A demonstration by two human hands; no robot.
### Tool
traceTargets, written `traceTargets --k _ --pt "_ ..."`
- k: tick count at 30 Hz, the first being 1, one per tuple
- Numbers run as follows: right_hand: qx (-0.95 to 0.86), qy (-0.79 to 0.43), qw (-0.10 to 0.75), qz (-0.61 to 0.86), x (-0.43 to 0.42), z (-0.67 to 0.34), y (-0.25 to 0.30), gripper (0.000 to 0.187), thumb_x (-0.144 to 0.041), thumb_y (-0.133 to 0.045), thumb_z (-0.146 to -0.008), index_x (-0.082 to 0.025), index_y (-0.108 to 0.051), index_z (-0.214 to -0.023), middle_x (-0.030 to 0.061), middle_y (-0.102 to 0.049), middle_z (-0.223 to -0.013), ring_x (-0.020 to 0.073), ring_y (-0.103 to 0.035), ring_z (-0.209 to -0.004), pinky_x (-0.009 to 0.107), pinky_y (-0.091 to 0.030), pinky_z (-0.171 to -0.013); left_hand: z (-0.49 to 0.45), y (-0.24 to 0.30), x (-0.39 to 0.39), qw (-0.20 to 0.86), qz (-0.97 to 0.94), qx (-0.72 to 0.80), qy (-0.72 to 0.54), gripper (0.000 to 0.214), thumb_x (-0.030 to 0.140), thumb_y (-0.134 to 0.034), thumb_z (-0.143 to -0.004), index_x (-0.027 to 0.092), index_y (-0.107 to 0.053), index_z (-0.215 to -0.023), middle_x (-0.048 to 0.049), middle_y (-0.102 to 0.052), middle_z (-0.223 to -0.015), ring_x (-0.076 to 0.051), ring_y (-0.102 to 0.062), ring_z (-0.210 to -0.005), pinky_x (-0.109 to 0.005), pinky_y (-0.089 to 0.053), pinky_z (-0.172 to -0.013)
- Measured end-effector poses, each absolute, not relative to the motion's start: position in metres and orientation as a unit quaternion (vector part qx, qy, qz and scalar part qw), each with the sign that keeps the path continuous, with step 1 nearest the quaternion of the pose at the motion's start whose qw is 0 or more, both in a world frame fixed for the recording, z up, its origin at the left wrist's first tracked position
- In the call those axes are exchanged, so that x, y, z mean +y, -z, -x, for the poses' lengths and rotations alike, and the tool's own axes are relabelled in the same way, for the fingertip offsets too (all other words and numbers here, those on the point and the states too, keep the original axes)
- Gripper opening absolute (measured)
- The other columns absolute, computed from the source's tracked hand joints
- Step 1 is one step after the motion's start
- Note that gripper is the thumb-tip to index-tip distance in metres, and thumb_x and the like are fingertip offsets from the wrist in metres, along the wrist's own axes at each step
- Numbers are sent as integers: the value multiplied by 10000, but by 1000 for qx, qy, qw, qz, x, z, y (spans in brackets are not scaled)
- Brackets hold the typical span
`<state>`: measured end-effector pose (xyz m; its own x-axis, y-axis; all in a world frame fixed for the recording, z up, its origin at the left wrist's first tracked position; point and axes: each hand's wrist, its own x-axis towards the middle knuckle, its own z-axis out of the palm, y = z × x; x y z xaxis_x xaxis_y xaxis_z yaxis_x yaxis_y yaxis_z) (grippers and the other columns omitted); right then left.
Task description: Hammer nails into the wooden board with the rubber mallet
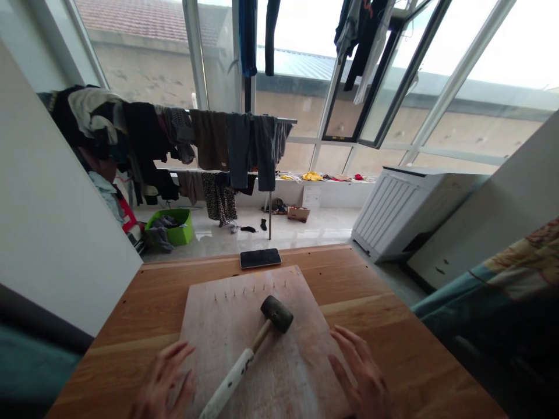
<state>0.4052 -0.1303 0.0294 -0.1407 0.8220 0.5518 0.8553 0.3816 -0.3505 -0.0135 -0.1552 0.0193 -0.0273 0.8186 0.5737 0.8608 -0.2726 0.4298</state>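
Note:
A rubber mallet [276, 314] with a black head and a wooden handle, white on its lower part, lies diagonally across a pale wooden board [209, 331]. Several thin nails [244, 290] stand upright in a row near the board's far edge. At the board's left edge is my left hand [163, 381], fingers apart and holding nothing. My right hand [360, 372] rests by the right edge, its fingers spread and also without anything in them. Neither hand touches the mallet.
The board lies on a brown wooden table [371, 308]. A black phone [261, 258] is just beyond the board. Past the table stand a drying rack with clothes [238, 151], a green basket [180, 233], a small cardboard box [298, 213] and a white ribbed cabinet [388, 203].

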Motion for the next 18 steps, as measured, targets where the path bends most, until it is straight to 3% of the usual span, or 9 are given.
traceTargets --k 2,4,6,11,13,15,18 --pt "-743 -20 379 552 -113 -384 -43 322 -375 -493 -1005 -271 -593 -1293 85 -637 -1308 251 -661 -1150 392 -591 -945 10 -31 -137 -9 682 -607 408 303 407 -539 -937 278 -647 -1190 -64 -649 -1245 -173 -704 -758 -278 -612 -597" --pt "-737 -94 386 547 -97 -363 -55 330 -356 -492 -1006 -275 -568 -1317 89 -597 -1358 203 -712 -967 353 -616 -858 5 -39 -119 -44 671 -606 425 307 412 -541 -934 264 -638 -1185 -76 -625 -1271 -117 -627 -584 -270 -585 -529" --pt "-736 -159 380 537 -83 -347 -65 341 -326 -480 -1008 -276 -551 -1338 94 -568 -1393 161 -709 -825 329 -617 -804 -1 -45 -105 -79 665 -604 431 298 398 -544 -928 252 -636 -1171 -90 -600 -1302 -106 -605 -572 -275 -582 -536" --pt "-743 -213 376 511 -53 -324 -73 363 -241 -438 -988 -279 -566 -1325 84 -579 -1377 208 -658 -1090 329 -583 -869 -13 -57 -84 -150 656 -595 439 293 335 -573 -884 236 -642 -1151 -111 -543 -1352 -107 -593 -588 -294 -565 -535" --pt "-738 -229 386 503 -40 -318 -72 367 -228 -438 -970 -275 -575 -1307 80 -589 -1358 216 -625 -1157 331 -576 -877 -15 -59 -75 -170 649 -596 442 315 330 -590 -862 238 -643 -1159 -115 -529 -1372 -134 -626 -657 -297 -559 -535" --pt "-727 -242 404 499 -26 -312 -68 364 -229 -457 -940 -268 -598 -1273 80 -596 -1333 228 -598 -1196 347 -571 -882 -16 -60 -65 -186 633 -600 453 339 342 -607 -835 234 -650 -1153 -126 -521 -1378 -214 -673 -874 -295 -560 -555" --pt "-673 -305 433 517 1 -305 -60 358 -257 -519 -861 -251 -630 -1202 91 -603 -1297 253 -585 -1207 373 -574 -864 -19 -59 -47 -229 592 -608 477 384 379 -634 -786 214 -658 -1131 -145 -526 -1362 -302 -614 -1161 -309 -579 -637"
